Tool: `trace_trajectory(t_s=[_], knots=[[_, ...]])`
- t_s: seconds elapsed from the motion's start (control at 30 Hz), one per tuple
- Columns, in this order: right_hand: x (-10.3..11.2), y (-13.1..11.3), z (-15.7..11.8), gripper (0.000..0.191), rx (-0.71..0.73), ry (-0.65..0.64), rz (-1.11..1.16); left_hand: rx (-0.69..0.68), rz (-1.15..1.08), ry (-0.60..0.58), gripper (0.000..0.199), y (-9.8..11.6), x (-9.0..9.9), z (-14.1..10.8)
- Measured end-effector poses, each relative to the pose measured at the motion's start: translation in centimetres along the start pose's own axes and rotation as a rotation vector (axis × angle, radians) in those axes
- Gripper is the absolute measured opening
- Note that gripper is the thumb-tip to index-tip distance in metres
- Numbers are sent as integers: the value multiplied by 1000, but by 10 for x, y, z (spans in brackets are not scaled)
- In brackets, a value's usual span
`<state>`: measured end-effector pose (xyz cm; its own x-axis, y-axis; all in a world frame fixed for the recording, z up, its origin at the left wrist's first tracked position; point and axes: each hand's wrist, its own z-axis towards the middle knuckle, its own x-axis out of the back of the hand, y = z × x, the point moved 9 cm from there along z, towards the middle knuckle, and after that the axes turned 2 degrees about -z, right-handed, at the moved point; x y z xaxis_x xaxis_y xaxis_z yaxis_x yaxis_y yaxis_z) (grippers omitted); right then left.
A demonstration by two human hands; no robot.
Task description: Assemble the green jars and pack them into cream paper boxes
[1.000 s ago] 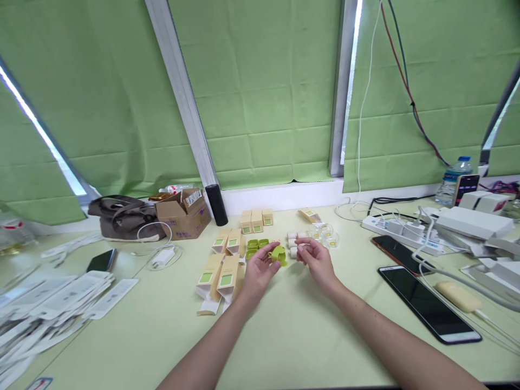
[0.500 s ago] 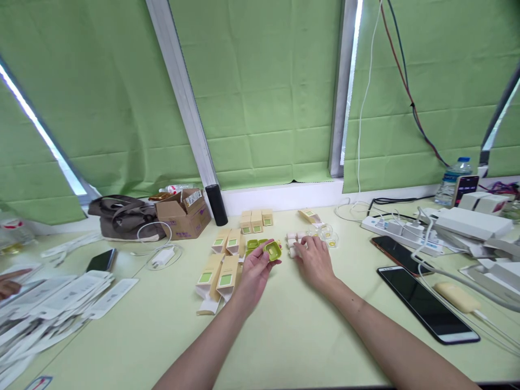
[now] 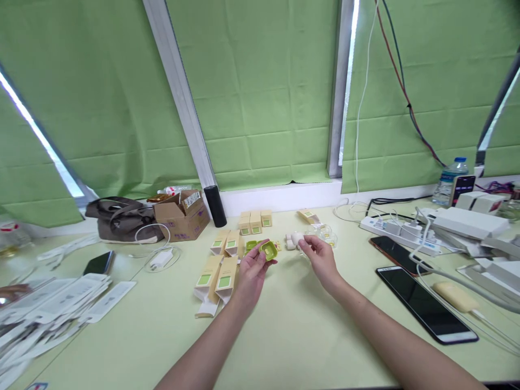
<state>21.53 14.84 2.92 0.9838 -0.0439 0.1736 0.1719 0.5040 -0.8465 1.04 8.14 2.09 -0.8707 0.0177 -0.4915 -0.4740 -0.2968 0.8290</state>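
My left hand grips a small green square cup, its hollow side facing up. To its right, my right hand pinches a small white cylindrical piece between thumb and fingers. Other white cylinders stand beside that piece on the table. Just behind my right hand are clear round plastic pieces with yellow spots. More green cups lie behind my left hand, partly covered by it. Left of that hand stand several beige cartons with green windows, the front ones with flaps open.
Three smaller cartons stand near the wall, and another carton lies behind the clear pieces. Two phones, a power strip and cables occupy the right. A co-worker's hand is by white strips at far left.
My right hand has lifted slightly from among the white cylinders and now pinches one of them. My left hand keeps the green cup, shifted a little to the left.
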Motion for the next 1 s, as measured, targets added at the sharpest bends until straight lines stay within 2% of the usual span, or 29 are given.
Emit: trace_trajectory(t_s=[0.1,0.17,0.3,0.4,0.53,0.77,0.87,1.0], knots=[[15,-20,-2,42,40,96,160,1,16,9,44,-1,0,0],[18,-25,-3,40,12,119,259,8,19,19,43,-2,1,0],[12,-22,-5,42,-82,78,458,12,-1,35,44,-3,2,0],[10,-21,-5,44,-81,67,528,12,-3,37,44,-3,2,0],[1,-27,-5,42,-88,-37,624,19,8,36,45,-3,2,-1],[-12,-38,-12,39,-222,-182,906,30,12,43,47,-2,0,-2],[-13,-36,-13,41,-233,-181,951,27,4,44,48,-1,0,-1],[-14,-35,-15,41,-212,-192,900,24,-1,31,48,-3,0,-1]])
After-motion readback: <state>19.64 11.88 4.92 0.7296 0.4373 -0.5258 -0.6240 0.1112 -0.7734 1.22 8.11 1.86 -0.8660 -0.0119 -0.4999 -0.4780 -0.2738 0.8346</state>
